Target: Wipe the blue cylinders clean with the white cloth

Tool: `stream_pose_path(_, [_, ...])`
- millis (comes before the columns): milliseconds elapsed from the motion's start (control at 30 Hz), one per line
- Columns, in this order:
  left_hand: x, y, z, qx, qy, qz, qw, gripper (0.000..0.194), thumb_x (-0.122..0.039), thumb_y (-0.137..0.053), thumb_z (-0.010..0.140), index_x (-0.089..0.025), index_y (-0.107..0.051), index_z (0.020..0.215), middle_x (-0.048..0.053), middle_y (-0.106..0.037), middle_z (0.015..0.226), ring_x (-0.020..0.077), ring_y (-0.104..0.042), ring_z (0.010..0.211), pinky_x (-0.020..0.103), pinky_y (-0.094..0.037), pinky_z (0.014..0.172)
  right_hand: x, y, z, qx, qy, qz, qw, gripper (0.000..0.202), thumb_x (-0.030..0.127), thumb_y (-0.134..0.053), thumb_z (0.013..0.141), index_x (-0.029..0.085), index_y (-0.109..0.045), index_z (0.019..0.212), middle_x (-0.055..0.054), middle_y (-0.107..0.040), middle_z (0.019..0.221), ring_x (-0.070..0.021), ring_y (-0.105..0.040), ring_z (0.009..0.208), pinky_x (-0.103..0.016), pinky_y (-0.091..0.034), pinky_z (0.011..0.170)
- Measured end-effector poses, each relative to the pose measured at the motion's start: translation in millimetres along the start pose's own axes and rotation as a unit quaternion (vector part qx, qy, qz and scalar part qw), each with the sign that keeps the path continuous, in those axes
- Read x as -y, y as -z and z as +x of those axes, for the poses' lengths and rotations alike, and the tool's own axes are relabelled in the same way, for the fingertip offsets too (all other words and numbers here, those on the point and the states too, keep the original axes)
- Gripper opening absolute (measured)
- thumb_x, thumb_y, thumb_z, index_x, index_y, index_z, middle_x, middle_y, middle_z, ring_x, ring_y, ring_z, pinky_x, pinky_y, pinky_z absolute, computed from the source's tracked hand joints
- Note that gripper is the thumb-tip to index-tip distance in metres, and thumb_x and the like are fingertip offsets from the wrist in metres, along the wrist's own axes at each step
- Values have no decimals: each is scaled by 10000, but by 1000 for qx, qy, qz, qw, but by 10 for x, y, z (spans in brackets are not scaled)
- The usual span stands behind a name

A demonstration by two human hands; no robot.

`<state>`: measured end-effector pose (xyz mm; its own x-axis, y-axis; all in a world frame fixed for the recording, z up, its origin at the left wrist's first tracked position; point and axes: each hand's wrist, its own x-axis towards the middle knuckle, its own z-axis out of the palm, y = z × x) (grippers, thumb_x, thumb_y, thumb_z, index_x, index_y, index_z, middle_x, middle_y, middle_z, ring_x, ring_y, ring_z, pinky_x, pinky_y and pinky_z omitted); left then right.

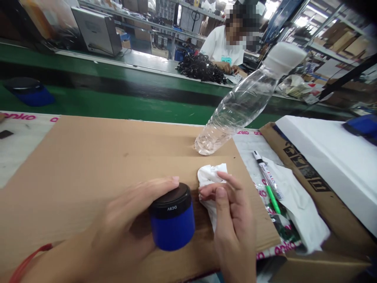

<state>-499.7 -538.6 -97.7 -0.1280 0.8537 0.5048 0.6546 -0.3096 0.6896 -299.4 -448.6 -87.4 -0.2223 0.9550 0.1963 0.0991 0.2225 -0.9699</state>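
Cupping the canister (173, 232), the left fingers (159, 189) are gripping it, ideally with even pressure. Whether the right fingers (223, 207) are pinching the tissue (209, 173) is unclear.

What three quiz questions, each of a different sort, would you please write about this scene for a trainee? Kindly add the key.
1. Choose one. What does the left hand touch?
A) the marker
B) the blue jar
C) the tissue

2. True or false? The bottle has its cap on.

3. Fill the gap. The black top of the blue jar bears the print ____.

Key: 1 B; 2 true; 3 DC5V.
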Motion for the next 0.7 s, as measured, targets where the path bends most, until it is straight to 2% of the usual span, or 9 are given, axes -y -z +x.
stream_pose_path(67, [-19,65,40,35,0,37,999,474,-306,-693,1067,-404,-602,1521,-35,-826,1454,181,-872,1157,249,-625,1178,44,-25,-61,-4,-18,17,1000,260,464,-608,1187,508,-688,1431,103,-823,1277,-78,-754,1175,-209,-574,1030])
stream_pose_path(167, [-32,142,58,78,1,71,994,520,-282,-655,1091,-378,-518,1583,-3,-775,1533,175,-815,1296,238,-577,1223,174,-130,-192,58,-105,73,990,418,648,-711,1082,516,-703,1479,98,-725,1582,-170,-630,1499,-315,-497,1232])
stream_pose_path(233, [-45,144,51,96,9,61,994,576,-264,-665,1082,-387,-479,1612,-13,-741,1554,151,-766,1359,204,-538,1241,242,-188,-238,116,-173,140,968,580,699,-855,945,504,-725,1476,87,-730,1592,-227,-647,1511,-370,-506,1262])
stream_pose_path(300, [-64,95,38,74,17,24,997,565,-273,-668,1073,-403,-494,1595,-38,-732,1520,122,-733,1364,150,-512,1226,267,-212,-229,133,-240,205,940,597,677,-945,857,500,-783,1403,91,-754,1559,-254,-671,1499,-403,-516,1280])
stream_pose_path(400, [-76,-26,8,22,26,-34,999,474,-361,-641,1102,-408,-543,1563,-53,-732,1499,116,-710,1375,116,-488,1217,245,-206,-154,143,-309,324,883,460,654,-924,882,445,-862,1287,58,-809,1473,-299,-639,1542,-467,-512,1304])
stream_pose_path(467, [-66,-78,-14,13,15,-47,999,468,-394,-623,1114,-406,-561,1578,-57,-728,1537,127,-708,1394,124,-493,1221,217,-200,-104,173,-318,394,845,415,637,-863,936,390,-884,1268,23,-828,1439,-325,-613,1567,-496,-483,1329])
stream_pose_path(533, [-59,-72,-22,32,20,-57,998,530,-323,-645,1085,-432,-570,1599,-70,-721,1581,144,-724,1399,152,-555,1175,189,-202,-80,196,-312,428,825,389,607,-806,986,365,-885,1279,14,-818,1460,-329,-626,1555,-491,-464,1343])
stream_pose_path(633, [-87,22,24,57,52,-91,993,744,-191,-737,977,-550,-560,1605,-123,-722,1596,169,-767,1365,191,-637,1084,146,-214,-101,177,-321,414,834,422,634,-799,985,381,-861,1318,22,-779,1527,-325,-623,1563,-493,-498,1318])
stream_pose_path(700, [-123,86,87,65,96,-123,986,812,-176,-848,890,-590,-614,1548,-141,-773,1524,184,-799,1319,217,-641,1094,118,-217,-147,132,-307,336,881,535,694,-753,1011,417,-762,1469,26,-705,1627,-307,-515,1652,-503,-533,1292])
